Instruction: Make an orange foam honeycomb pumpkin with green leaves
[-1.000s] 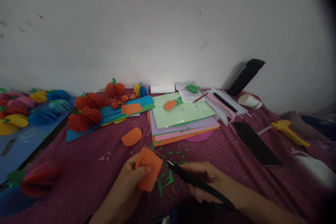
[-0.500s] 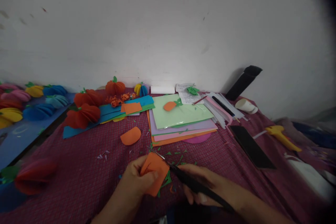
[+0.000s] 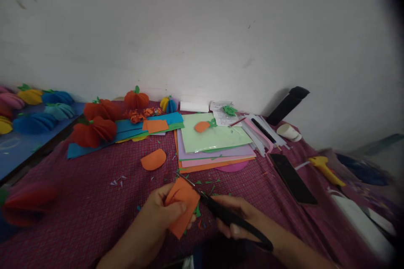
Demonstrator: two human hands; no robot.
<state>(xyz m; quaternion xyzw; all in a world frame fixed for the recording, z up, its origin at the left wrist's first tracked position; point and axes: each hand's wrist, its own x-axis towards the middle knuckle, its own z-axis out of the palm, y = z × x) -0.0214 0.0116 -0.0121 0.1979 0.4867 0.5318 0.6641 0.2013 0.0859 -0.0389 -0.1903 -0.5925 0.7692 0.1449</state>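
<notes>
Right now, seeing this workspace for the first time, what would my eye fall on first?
Probably the bright orange paper low in the middle, gripped by the left hand, with black-handled scissors in the right hand at its edge. Next, perhaps, the plump red-orange paper pumpkins at back left. Off to the right, a yellow tool stands out beside a dark phone.

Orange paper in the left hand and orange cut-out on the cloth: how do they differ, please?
The orange paper is held in the left hand, while the orange cut-out lies on the cloth. The paper shows straight edges and corners; the cut-out has a long curved edge. The scissors are at the paper's edge, whereas the cut-out lies apart from them. Both are orange.
</notes>
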